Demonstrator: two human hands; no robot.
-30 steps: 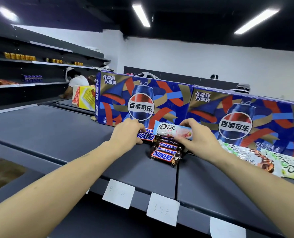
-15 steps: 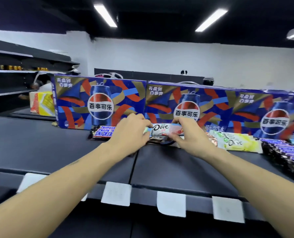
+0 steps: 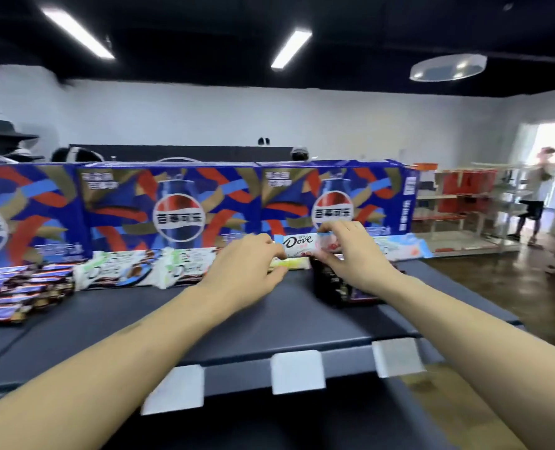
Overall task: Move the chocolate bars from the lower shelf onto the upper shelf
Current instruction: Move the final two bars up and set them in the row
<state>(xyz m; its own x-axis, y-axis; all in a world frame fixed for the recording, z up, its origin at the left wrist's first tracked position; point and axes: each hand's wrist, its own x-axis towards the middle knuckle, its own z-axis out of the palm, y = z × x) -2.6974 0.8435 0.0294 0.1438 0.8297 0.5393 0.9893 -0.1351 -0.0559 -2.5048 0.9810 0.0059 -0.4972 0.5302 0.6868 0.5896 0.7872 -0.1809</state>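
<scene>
A white Dove bar [image 3: 300,244] is held level between both hands above the upper shelf [image 3: 269,313], close in front of the cola cartons [image 3: 178,206]. Its left end is pinched by the curled thumb and fingers of the left hand [image 3: 247,264]. Its right end is gripped by the right hand [image 3: 350,251], fingers curled over the top edge, thumb below. A yellow-green bar [image 3: 290,263] is seen just under the left fingertips; contact cannot be told. Green-and-white bars [image 3: 146,267] are laid in a row to the left, dark bars [image 3: 19,293] stacked beyond them. A dark pile [image 3: 337,287] is partly hidden under the right wrist. A pale blue bar [image 3: 402,246] is seen to the right. White tags [image 3: 297,371] are fixed along the shelf edge.
</scene>
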